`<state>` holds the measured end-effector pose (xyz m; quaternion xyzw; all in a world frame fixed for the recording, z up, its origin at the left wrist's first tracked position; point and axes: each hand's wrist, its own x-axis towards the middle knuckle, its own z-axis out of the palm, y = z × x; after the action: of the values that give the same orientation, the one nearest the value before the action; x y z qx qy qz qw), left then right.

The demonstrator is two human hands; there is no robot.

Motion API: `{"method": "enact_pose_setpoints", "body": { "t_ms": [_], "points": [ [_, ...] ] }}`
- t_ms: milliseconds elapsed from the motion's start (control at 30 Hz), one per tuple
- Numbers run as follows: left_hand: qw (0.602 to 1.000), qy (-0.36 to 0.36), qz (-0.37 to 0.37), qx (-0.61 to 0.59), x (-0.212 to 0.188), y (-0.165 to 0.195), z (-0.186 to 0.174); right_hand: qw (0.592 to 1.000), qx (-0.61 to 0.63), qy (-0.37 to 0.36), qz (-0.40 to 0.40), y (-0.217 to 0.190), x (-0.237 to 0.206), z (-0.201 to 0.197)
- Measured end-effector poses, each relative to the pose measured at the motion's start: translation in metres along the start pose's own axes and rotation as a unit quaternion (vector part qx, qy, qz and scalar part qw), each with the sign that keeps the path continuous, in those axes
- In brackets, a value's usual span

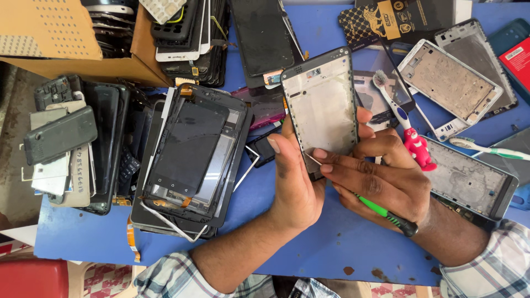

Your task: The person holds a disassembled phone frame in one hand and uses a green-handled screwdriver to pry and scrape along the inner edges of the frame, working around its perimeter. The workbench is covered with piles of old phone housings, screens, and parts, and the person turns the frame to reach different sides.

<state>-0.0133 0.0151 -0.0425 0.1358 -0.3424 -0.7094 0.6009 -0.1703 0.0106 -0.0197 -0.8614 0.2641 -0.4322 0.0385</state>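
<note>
So the left hand is wrapped around the lower end of a phone frame, a grey-edged middle chassis with a pale metal inside, held upright over the blue table roughly in the middle of the view. Thumb on the near side, fingers curled behind it, so that's a firm closed grip on the frame.

The right hand is pinched shut on a small screwdriver with a green and black handle. The handle sticks out toward the lower right, and the thin metal shaft runs up under the fingertips to the bottom edge of the frame. The tip looks like it's touching the frame, but the fingers cover the exact spot.

Stuff around it: a stack of dark phone screens and frames just left of the left hand, more old handsets piled at the far left, and a cardboard box stuffed with screens at top left. Right of the hands there's a toothbrush with a red figure handle, a second toothbrush in white and green, and 2 more bare chassis, a white one up top and a grey one lying just behind the right wrist.
</note>
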Motion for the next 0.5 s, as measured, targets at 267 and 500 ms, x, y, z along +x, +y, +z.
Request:
{"method": "enact_pose_setpoints", "body": {
  "t_ms": [267, 500],
  "points": [
    [0.998, 0.028, 0.034, -0.035, -0.0031, -0.0083, 0.0024, 0.999, -0.03, 0.007, -0.015, -0.0042, 0.0023, 0.0012],
    [0.999, 0.017, 0.018, -0.028, -0.0042, -0.0069, -0.0028, 0.999, 0.033, 0.014, 0.012, -0.0014, -0.0001, 0.0007]
  ]
}}
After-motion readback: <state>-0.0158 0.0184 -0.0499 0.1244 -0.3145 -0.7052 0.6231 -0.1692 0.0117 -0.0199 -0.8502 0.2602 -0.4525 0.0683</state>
